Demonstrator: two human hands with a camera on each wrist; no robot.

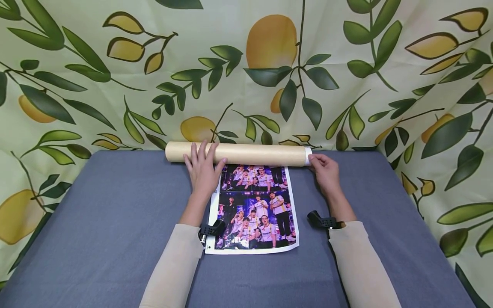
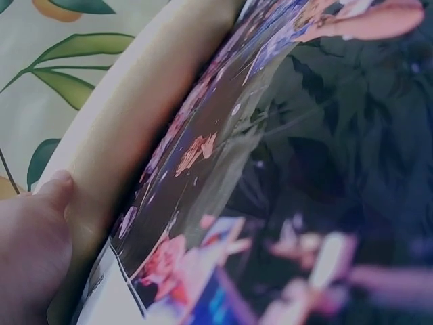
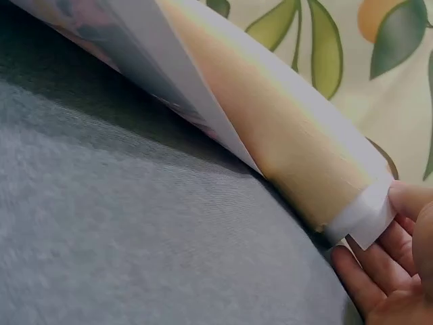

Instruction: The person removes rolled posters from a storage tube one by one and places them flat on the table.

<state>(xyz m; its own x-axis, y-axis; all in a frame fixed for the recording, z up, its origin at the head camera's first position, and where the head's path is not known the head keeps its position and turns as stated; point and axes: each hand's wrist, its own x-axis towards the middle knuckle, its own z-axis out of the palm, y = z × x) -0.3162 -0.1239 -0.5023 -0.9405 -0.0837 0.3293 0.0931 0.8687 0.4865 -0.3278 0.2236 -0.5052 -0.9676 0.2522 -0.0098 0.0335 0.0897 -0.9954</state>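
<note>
Tube (image 1: pixel 239 154) lying along bench (image 1: pixel 96 222) far edge, crosswise | left hand (image 1: pixel 203 169) resting flat on it | right hand (image 1: pixel 325 171) pinching its right end | poster (image 1: pixel 254 209) trailing toward the person

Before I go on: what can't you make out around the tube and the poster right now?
- Poster top edge: head view, hidden behind the cardboard tube; whether it is fixed to the tube cannot be told.
- Left hand: left wrist view, only a thumb shows, the rest cut off by the frame edge.
- Poster print: left wrist view, blurred.
- Right hand at the white tube end: fingertips cut off in the right wrist view.
</note>
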